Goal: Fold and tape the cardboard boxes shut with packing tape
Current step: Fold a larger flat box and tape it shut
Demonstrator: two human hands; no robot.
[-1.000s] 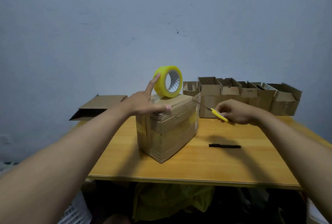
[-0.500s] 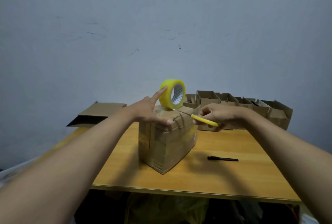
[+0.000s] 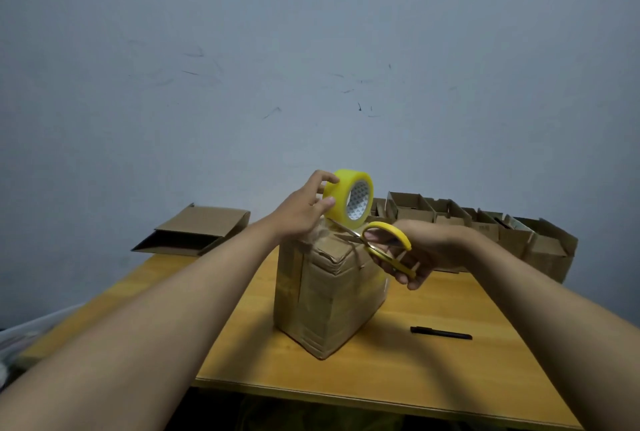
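My right hand (image 3: 414,254) has brought the yellow-handled scissors (image 3: 377,242) in from the right, blades now open under the tape roll (image 3: 349,200), so I judge the cut comes next. My left hand (image 3: 304,212), a moment ago only touching the roll with one finger, now pinches its glossy yellow rim, standing it on the cardboard box (image 3: 329,288) at frame centre. The box is creased, dull brown, banded with tape, on the smooth wooden table (image 3: 433,378).
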